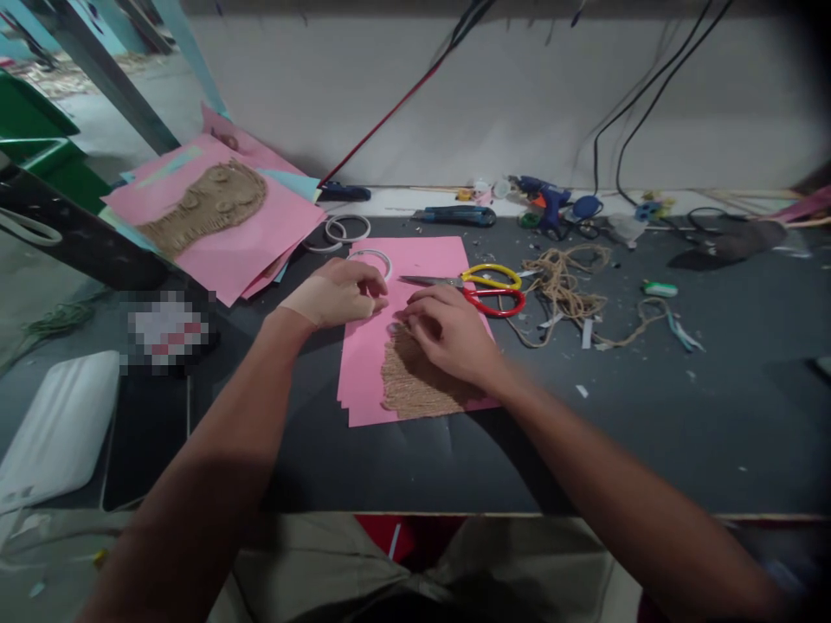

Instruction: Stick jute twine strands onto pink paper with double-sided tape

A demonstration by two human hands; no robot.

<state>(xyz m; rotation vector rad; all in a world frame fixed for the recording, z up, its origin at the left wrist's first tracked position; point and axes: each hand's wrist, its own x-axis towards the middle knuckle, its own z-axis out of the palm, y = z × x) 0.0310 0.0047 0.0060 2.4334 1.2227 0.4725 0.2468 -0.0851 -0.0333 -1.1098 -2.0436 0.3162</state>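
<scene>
Pink paper sheets lie on the dark table in front of me. On them rests a flat panel of brown twine in close rows. My right hand bends over the panel's upper edge, its fingertips drawn together; whatever they pinch is too small to make out. To the left, my left hand hovers at the paper's edge with curled, closed fingers, and I cannot see what is in them. A white tape roll sits just behind it. Scissors with yellow and red handles lie beyond my right hand.
Tangled twine lies right of the scissors among paper scraps. A utility knife and a blue glue gun are at the back. Pink sheets with a twine shape are stacked left. A phone-like black slab lies front left.
</scene>
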